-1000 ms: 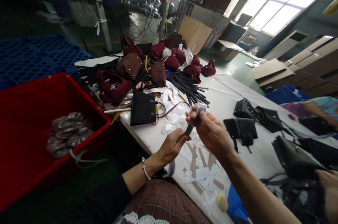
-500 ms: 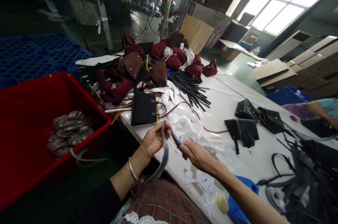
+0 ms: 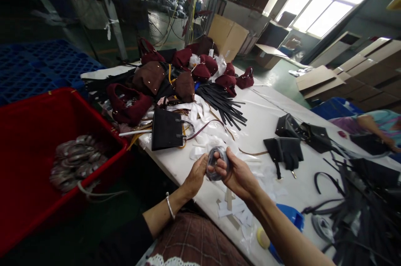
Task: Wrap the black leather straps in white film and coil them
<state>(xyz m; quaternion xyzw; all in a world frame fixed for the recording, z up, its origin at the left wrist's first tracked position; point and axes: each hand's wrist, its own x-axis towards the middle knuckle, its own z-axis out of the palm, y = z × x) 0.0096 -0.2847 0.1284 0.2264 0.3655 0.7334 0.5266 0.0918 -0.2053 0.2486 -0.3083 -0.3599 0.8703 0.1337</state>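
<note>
A grey strap wound into a coil point(image 3: 214, 175) is between my two hands, above the near edge of the table. My right hand point(image 3: 235, 173) grips the coil from the right, some fingers curled through its middle. From the left, my left hand point(image 3: 196, 176) pinches the coil's side with thumb and fingers. Just beyond lie crumpled white wrapping sheets point(image 3: 216, 136) and a black handbag point(image 3: 167, 129) with thin handles. Paper scraps point(image 3: 233, 209) lie on the table below my right hand.
A red bin point(image 3: 94, 109) with wrapped coils point(image 3: 77, 159) stands left. Maroon bags point(image 3: 131, 107) and black straps point(image 3: 222, 105) pile at the table's far end. Black bags point(image 3: 283, 151) lie right, near another person's arm point(image 3: 372, 126). A blue container point(image 3: 290, 216) is by my right forearm.
The strap's loose length, which hung from my left hand, is now wound into the coil. My hands have come together around it. The view has shifted slightly.
</note>
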